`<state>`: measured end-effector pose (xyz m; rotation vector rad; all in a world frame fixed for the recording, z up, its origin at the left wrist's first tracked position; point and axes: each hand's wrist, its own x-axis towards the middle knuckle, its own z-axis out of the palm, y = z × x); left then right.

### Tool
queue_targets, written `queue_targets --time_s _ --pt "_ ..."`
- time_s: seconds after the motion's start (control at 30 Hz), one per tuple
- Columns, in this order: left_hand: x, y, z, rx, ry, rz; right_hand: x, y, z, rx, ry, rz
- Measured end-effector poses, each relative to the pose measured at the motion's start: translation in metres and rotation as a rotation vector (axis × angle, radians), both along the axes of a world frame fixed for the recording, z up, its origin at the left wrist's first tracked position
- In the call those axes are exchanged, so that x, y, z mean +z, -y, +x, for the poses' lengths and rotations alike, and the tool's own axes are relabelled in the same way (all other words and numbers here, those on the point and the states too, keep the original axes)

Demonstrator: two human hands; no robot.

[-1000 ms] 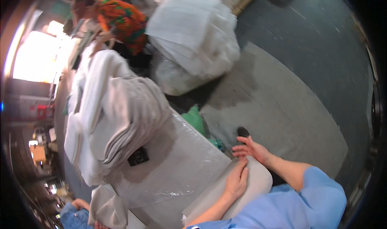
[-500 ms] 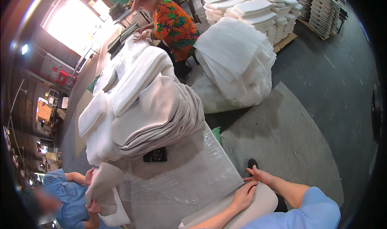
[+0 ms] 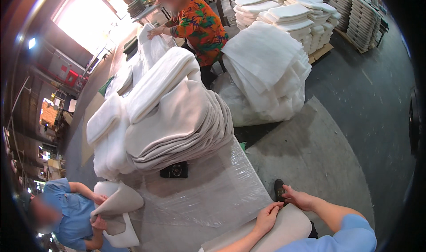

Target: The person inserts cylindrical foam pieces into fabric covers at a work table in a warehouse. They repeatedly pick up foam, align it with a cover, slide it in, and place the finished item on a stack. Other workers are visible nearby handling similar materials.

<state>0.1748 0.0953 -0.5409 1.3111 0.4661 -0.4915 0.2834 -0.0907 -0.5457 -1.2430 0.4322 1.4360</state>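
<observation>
One grey fabric piece lies just below the fingers: the left hand bends its own together at the edge, the right hand has them loosely parted — whether either pinches the fabric, I cannot tell. Well beyond the fingertips, leftward, sits a grey stack.

This is a factory workshop: a big plastic-covered table, tall piles of white pads, and two people working.
</observation>
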Motion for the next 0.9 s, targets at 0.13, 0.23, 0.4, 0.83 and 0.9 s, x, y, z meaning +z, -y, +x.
queue_targets --time_s 0.13,0.23,0.4,0.83,0.9 --pt "-0.011 0.000 0.001 0.094 -0.037 -0.141 0.011 -0.011 0.000 0.201 0.122 -0.034" --pt "-0.011 -0.001 0.005 0.157 -0.082 -0.244 0.012 -0.020 0.003 0.261 0.111 -0.076" --pt "-0.016 -0.002 0.005 0.183 -0.136 -0.285 0.006 -0.027 0.010 0.340 -0.014 -0.105" --pt "-0.012 -0.006 0.011 0.163 -0.150 -0.292 0.009 -0.039 0.014 0.354 -0.048 -0.173" --pt "-0.013 -0.005 0.009 0.173 -0.139 -0.316 0.014 -0.044 0.015 0.394 -0.088 -0.216"
